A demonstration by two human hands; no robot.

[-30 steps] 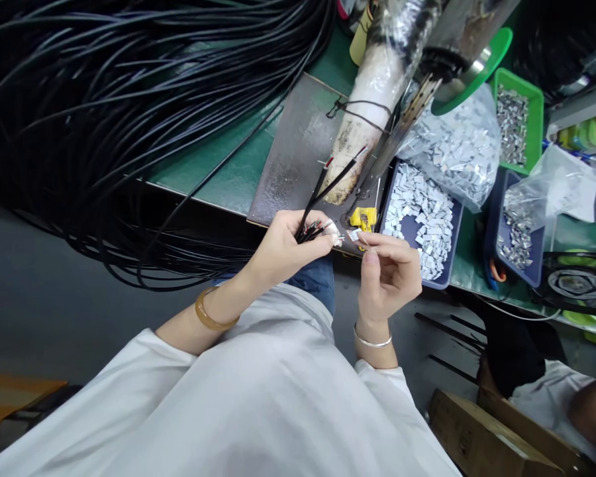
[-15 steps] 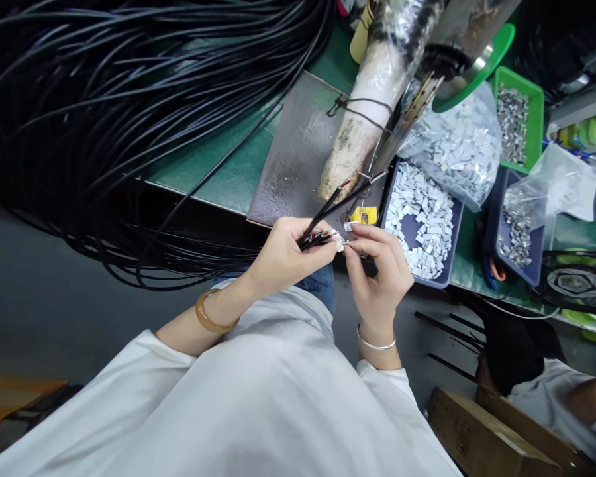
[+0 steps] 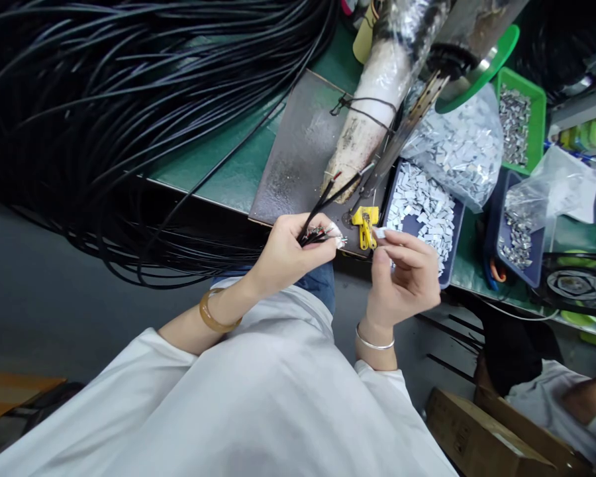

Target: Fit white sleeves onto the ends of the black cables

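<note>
My left hand [image 3: 298, 248] is closed around a bunch of black cables [image 3: 318, 233]. Their stripped ends, showing fine red, white and dark wires, stick out by a white patch at the fingertips. Two cable ends point up and away over the grey plate. To the right, my right hand [image 3: 404, 275] is half curled, with the thumb apart from the index finger. Something white covers or lies at its index fingertip; I cannot make out what. Just left of that fingertip is a small yellow tool piece [image 3: 366, 222] at the plate's edge.
A blue tray [image 3: 449, 262] of small white pieces sits right of the plate [image 3: 291, 156]. Behind stand a wrapped white post [image 3: 365, 122], a plastic bag [image 3: 457, 139] and a green bin [image 3: 539, 126]. Coiled black cable [image 3: 153, 99] fills the left. Another person's arm [image 3: 586, 401] is lower right.
My right hand has moved right, away from the wire ends at my left hand, and its fingers have parted. The yellow piece shows more fully. My left hand stays almost in place.
</note>
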